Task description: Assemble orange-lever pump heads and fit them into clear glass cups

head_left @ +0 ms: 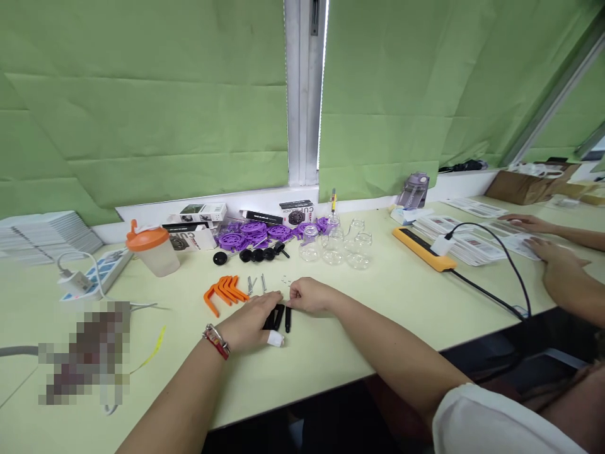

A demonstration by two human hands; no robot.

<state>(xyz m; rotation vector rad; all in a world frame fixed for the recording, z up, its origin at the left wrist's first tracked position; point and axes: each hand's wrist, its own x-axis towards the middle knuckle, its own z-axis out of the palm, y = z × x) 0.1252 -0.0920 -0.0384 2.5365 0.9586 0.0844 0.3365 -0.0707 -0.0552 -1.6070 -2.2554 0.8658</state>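
My left hand (248, 321) lies palm down on the table, with its fingers stretched out over a group of black tube-shaped handles (278, 316). White tape wraps its thumb, which points away from the fingers. Beside it, my right hand (309, 294) is closed, fingertips curled down at the upper end of the rightmost black handle (288, 320). Whatever it pinches is hidden. Several tiny clear pieces (286, 280) lie just beyond the hands. Metal bolts (263, 284) and bent orange handles (227, 290) lie to the left of them.
Purple plastic wheels (253, 233), black round knobs (258, 255), small boxes (191, 238) and clear glass-like bottles (333, 246) line the back. An orange-lidded shaker cup (154, 249) stands left. At right are an orange power strip (423, 248) and a co-worker's hands (551, 252) over printed sheets.
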